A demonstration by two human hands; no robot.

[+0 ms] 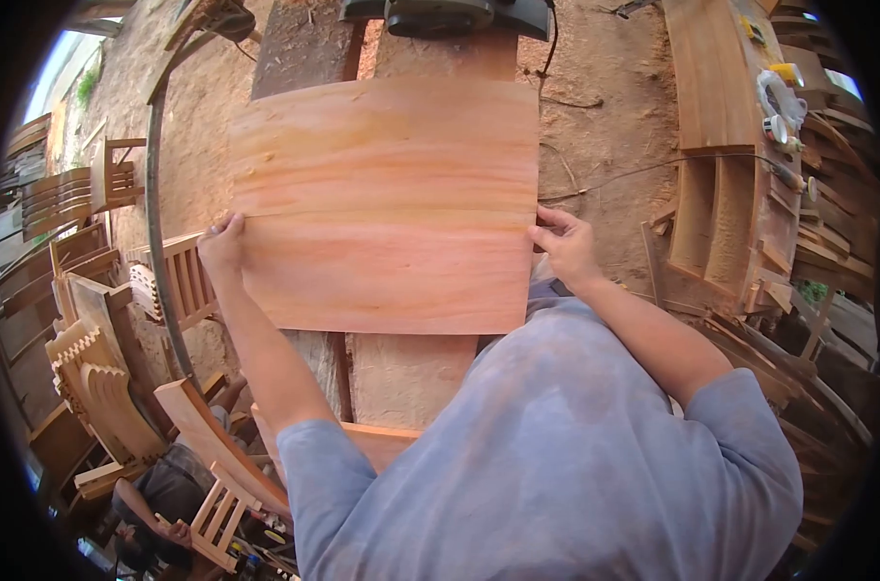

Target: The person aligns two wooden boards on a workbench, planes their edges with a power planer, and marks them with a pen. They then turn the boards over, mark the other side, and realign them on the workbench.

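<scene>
A wide, thin panel of reddish wood (387, 203) is held flat in front of me, with a faint seam running across its middle. My left hand (221, 244) grips its left edge at the seam. At the same height on the right edge, my right hand (564, 244) pinches the panel between fingers and thumb. My grey-blue shirt fills the lower part of the view. The panel covers most of the sawdust-covered bench (411, 373) beneath it.
A black machine (445, 15) sits on the bench beyond the panel's far edge, its cable trailing right. Stacked curved wood parts (735, 194) lie at the right. Wooden chair frames (101, 358) crowd the left. Another person (154, 499) crouches at lower left.
</scene>
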